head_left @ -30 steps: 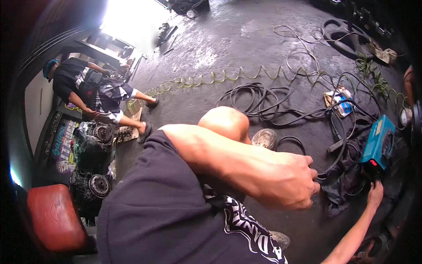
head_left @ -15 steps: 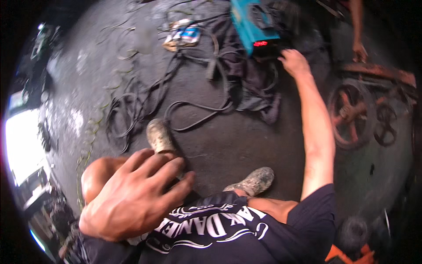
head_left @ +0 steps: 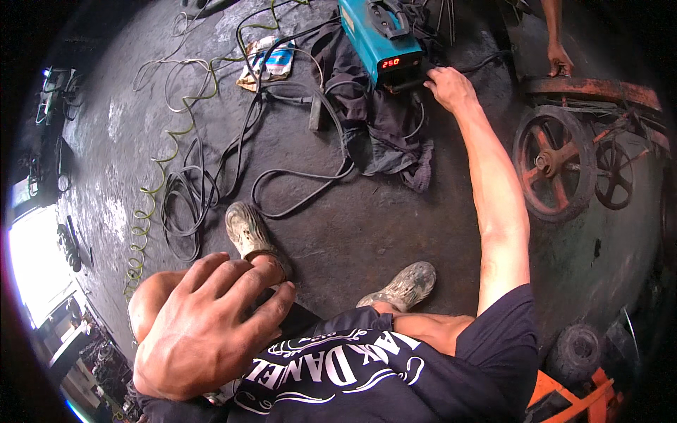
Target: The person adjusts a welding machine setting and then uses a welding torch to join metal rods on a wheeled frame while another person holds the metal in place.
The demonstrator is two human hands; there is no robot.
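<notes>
A teal welding machine (head_left: 368, 44) with a black carry handle and a lit red display stands at the top, on dark crumpled cloth (head_left: 381, 134). My right arm stretches far forward, and my right hand (head_left: 453, 89) is at the right side of the machine's front panel. Its fingers are curled together there; what lies between the fingertips is hidden. Close to the camera, over my left knee, my left hand (head_left: 204, 324) hangs with loosely bent fingers spread apart and nothing in it.
Black cables (head_left: 190, 204) loop across the dark floor, with a coiled yellow-green hose (head_left: 144, 211) to their left. A torn white-and-blue packet (head_left: 271, 62) lies beside the machine. At right stands a rusty wheeled frame (head_left: 557, 163), touched by another person's hand (head_left: 560, 62).
The whole view has shifted slightly left and grown sharper. My right hand stays at the machine's front, and my left hand keeps nearly the same pose.
</notes>
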